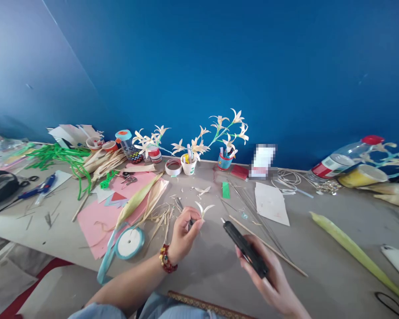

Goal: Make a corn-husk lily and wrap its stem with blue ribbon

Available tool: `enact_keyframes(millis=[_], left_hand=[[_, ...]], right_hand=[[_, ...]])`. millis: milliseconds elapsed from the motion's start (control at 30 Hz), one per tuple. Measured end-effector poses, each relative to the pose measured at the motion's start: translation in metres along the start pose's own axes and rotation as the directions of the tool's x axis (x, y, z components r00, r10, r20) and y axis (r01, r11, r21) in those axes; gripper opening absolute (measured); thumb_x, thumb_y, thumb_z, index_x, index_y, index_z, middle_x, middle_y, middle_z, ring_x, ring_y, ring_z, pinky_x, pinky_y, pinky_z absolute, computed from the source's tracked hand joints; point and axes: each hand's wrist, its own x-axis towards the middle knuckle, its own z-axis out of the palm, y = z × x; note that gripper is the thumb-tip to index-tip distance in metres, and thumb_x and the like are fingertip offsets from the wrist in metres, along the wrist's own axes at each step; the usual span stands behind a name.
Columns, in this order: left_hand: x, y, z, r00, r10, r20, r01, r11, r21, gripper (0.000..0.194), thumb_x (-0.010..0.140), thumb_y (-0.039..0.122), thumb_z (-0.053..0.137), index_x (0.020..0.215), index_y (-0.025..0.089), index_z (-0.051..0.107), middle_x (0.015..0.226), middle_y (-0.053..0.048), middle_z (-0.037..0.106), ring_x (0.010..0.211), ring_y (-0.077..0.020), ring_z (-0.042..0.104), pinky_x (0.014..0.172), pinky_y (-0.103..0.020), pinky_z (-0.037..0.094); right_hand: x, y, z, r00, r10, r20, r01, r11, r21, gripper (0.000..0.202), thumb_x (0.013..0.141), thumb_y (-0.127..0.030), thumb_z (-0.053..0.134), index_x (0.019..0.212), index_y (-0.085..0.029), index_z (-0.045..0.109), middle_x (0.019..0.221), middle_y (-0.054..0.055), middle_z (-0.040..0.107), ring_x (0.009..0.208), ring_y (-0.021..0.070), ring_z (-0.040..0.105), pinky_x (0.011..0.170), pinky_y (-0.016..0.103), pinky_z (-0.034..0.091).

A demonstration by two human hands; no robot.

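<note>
My left hand (185,233) pinches a small pale corn-husk flower (203,210) by its base, the slim petals spreading upward. A dark bit, too small to name, shows within the curled fingers. In my right hand (269,270) is a black glue gun (245,248), its light nozzle pointing up and left toward the flower but apart from it. Loose pale petals (203,191) lie on the table just beyond my left hand. A thin wooden stick (269,246) runs beneath my right hand.
Finished husk flowers stand in a white cup (188,165) and a blue cup (224,161) by the wall. Left are pink paper (93,221), a ribbon spool (129,243) and green wires (58,155). Right lie white paper (271,204), a long husk (355,252) and a plastic bottle (355,148).
</note>
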Motion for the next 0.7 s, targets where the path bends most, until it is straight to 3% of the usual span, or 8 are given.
enact_keyframes(millis=[100, 233, 700], left_hand=[[0.000, 0.004, -0.001, 1.000, -0.001, 0.010, 0.002, 1.000, -0.007, 0.020, 0.091, 0.028, 0.056, 0.073, 0.018, 0.054, 0.078, -0.004, 0.056, 0.080, -0.0182, 0.053, 0.078, -0.033, 0.043], [-0.001, 0.006, -0.002, 0.999, 0.033, 0.014, -0.033, 0.999, -0.021, 0.018, 0.091, 0.028, 0.056, 0.075, 0.018, 0.056, 0.079, -0.004, 0.057, 0.081, -0.0182, 0.053, 0.078, -0.033, 0.043], [0.000, 0.008, -0.002, 0.999, 0.048, 0.015, -0.048, 0.999, -0.008, 0.019, 0.091, 0.031, 0.056, 0.077, 0.018, 0.057, 0.078, -0.005, 0.058, 0.080, -0.0192, 0.055, 0.077, -0.034, 0.045]], right_hand=[[0.006, -0.004, 0.021, 0.993, -0.088, 0.074, 0.097, 0.985, -0.140, 0.009, 0.086, -0.024, 0.053, 0.094, -0.023, 0.052, 0.067, -0.001, 0.061, 0.052, 0.0152, 0.056, 0.050, 0.024, 0.044], [0.010, 0.000, 0.033, 0.989, -0.150, 0.014, 0.148, 0.949, -0.277, 0.010, 0.086, -0.021, 0.056, 0.092, -0.024, 0.048, 0.062, -0.004, 0.057, 0.050, 0.0147, 0.054, 0.049, 0.023, 0.040], [0.016, 0.003, 0.036, 0.982, -0.182, 0.050, 0.189, 0.940, -0.286, 0.008, 0.088, -0.020, 0.052, 0.088, -0.024, 0.045, 0.059, -0.004, 0.053, 0.049, 0.0148, 0.052, 0.049, 0.023, 0.038]])
